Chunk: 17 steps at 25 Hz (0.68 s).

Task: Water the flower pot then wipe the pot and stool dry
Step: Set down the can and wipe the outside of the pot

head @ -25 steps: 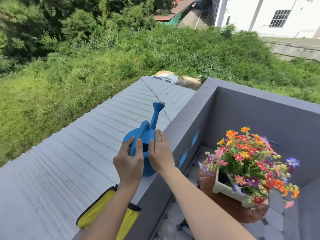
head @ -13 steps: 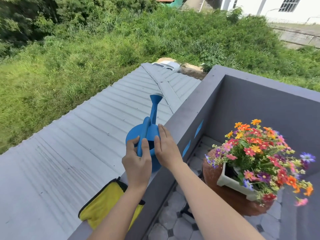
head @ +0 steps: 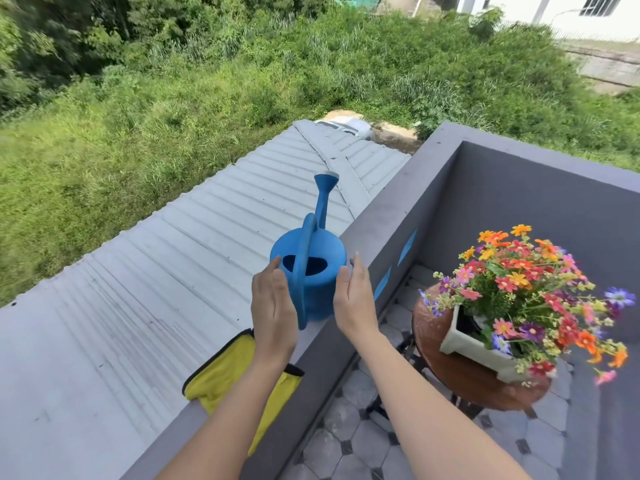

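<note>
A blue watering can [head: 313, 271] stands upright on the grey parapet wall [head: 391, 216], spout pointing away. My left hand [head: 275, 306] is open just left of the can, fingers near its handle. My right hand [head: 353, 297] is open just right of it, and neither hand grips it. A yellow cloth with black edging [head: 225, 375] lies on the parapet under my left forearm. To the right, a white rectangular pot [head: 474, 348] full of colourful flowers [head: 530, 292] sits on a round brown stool [head: 460, 372].
A corrugated grey roof [head: 138, 306] lies beyond the parapet on the left, with tall grass behind it. The balcony floor [head: 349, 445] has grey hexagonal tiles. Grey walls enclose the corner behind the flowers.
Both hands were wrapped around the can's handle and body; now they have let go and spread apart on either side. The can stands on the wall.
</note>
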Each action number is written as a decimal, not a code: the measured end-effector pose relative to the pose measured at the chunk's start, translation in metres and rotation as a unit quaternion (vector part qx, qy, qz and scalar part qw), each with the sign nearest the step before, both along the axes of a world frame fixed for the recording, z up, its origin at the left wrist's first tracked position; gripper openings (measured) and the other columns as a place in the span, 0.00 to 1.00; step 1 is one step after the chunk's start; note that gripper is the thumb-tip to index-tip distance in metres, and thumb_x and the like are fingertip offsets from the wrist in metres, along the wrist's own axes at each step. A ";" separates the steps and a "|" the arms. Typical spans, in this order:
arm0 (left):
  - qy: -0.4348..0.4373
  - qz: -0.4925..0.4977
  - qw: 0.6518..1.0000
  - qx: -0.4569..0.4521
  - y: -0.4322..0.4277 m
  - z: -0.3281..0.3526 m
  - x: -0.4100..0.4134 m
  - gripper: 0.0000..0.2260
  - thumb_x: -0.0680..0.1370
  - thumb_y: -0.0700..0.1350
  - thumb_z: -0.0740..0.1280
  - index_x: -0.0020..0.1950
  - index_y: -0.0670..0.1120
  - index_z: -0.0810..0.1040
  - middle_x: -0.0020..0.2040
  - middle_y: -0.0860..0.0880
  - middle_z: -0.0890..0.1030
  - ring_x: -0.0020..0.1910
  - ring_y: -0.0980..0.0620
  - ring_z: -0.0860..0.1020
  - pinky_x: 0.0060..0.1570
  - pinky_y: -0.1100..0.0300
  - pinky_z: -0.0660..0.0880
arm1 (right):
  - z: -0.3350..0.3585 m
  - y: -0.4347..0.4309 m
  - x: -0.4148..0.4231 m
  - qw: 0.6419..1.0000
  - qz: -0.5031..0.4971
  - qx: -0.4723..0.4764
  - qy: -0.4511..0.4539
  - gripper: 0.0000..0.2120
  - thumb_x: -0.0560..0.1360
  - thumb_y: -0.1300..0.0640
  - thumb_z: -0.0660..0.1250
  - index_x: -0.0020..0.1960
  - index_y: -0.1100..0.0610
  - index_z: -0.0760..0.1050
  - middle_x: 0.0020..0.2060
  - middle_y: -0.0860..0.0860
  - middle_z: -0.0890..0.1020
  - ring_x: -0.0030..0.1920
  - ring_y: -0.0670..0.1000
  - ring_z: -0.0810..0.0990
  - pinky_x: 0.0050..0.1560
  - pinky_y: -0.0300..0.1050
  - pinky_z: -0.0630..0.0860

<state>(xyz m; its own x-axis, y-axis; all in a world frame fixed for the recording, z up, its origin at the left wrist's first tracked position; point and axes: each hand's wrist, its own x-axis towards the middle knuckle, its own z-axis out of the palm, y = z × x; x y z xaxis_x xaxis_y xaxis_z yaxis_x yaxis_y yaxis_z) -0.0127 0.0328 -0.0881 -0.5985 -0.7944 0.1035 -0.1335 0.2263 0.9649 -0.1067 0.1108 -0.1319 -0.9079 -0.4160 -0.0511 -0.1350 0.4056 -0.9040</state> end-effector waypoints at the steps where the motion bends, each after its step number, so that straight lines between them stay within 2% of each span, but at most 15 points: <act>1: -0.004 0.006 1.000 0.019 -0.005 -0.005 0.008 0.15 0.81 0.55 0.48 0.62 0.59 0.71 0.63 0.52 0.73 0.64 0.54 0.71 0.66 0.57 0.66 | -0.008 0.003 0.011 1.000 -0.018 -0.011 -0.018 0.28 0.81 0.46 0.46 0.77 0.57 0.49 0.76 0.52 0.58 0.76 0.49 0.55 0.73 0.42 0.53; 2: -0.015 0.015 0.999 0.028 -0.009 -0.011 0.017 0.15 0.82 0.54 0.49 0.63 0.59 0.70 0.66 0.51 0.73 0.65 0.53 0.71 0.67 0.55 0.66 | -0.016 0.005 0.024 0.999 -0.035 -0.015 -0.036 0.28 0.81 0.47 0.47 0.77 0.57 0.49 0.76 0.53 0.58 0.75 0.49 0.56 0.73 0.42 0.54; 4: -0.060 0.035 0.998 0.010 -0.022 -0.027 0.035 0.18 0.82 0.51 0.50 0.69 0.50 0.69 0.69 0.49 0.71 0.68 0.52 0.69 0.69 0.56 0.63 | -0.034 0.008 0.055 0.996 -0.056 0.006 -0.069 0.28 0.81 0.47 0.47 0.77 0.58 0.50 0.75 0.54 0.59 0.75 0.51 0.58 0.72 0.43 0.55; 6: -0.138 0.038 0.989 -0.033 -0.038 -0.045 0.054 0.20 0.82 0.49 0.51 0.72 0.44 0.66 0.71 0.47 0.69 0.70 0.50 0.66 0.69 0.59 0.59 | -0.051 0.010 0.089 0.993 -0.043 0.050 -0.094 0.28 0.81 0.47 0.48 0.77 0.59 0.51 0.75 0.55 0.60 0.74 0.52 0.59 0.71 0.45 0.58; 8: -0.244 0.016 0.966 -0.086 -0.053 -0.066 0.073 0.21 0.82 0.48 0.52 0.73 0.40 0.63 0.72 0.44 0.67 0.72 0.47 0.63 0.69 0.57 0.58 | -0.061 0.011 0.116 0.991 -0.005 0.098 -0.094 0.29 0.80 0.44 0.49 0.75 0.60 0.54 0.71 0.55 0.64 0.72 0.51 0.62 0.69 0.44 0.61; 11: -0.393 -0.028 0.900 -0.186 -0.064 -0.092 0.092 0.26 0.80 0.54 0.51 0.73 0.39 0.62 0.70 0.43 0.69 0.69 0.44 0.67 0.68 0.52 0.62 | -0.064 0.005 0.138 0.987 0.042 0.133 -0.081 0.30 0.77 0.39 0.51 0.70 0.59 0.60 0.65 0.52 0.68 0.66 0.51 0.67 0.63 0.42 0.65; 13: -0.458 -0.055 0.862 -0.211 -0.066 -0.098 0.094 0.28 0.80 0.57 0.48 0.73 0.41 0.60 0.67 0.42 0.73 0.65 0.43 0.71 0.64 0.49 0.65 | -0.062 -0.003 0.142 0.985 0.049 0.134 -0.101 0.30 0.76 0.37 0.54 0.66 0.59 0.62 0.61 0.52 0.71 0.62 0.52 0.70 0.60 0.43 0.69; 15: -0.496 -0.071 0.844 -0.192 -0.068 -0.098 0.088 0.28 0.80 0.58 0.48 0.74 0.43 0.57 0.66 0.43 0.74 0.63 0.42 0.72 0.61 0.46 0.66 | -0.060 -0.009 0.142 0.981 0.043 0.136 -0.131 0.26 0.75 0.38 0.57 0.62 0.58 0.64 0.56 0.53 0.75 0.57 0.53 0.75 0.52 0.45 0.72; 17: -0.499 -0.079 0.841 -0.193 -0.069 -0.100 0.086 0.28 0.80 0.59 0.48 0.74 0.43 0.57 0.65 0.43 0.74 0.63 0.42 0.72 0.59 0.45 0.67 | -0.057 -0.013 0.140 0.979 0.026 0.127 -0.155 0.23 0.75 0.40 0.60 0.59 0.58 0.65 0.53 0.54 0.78 0.54 0.55 0.77 0.48 0.45 0.73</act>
<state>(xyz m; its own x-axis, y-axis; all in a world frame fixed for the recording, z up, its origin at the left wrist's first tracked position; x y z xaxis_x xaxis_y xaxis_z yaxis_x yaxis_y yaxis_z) 0.0732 -0.0365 -0.1878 -0.6354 -0.7194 -0.2806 -0.7721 0.5879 0.2412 0.0331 0.0982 -0.1888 -0.8097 -0.4003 -0.4292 0.1040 0.6218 -0.7762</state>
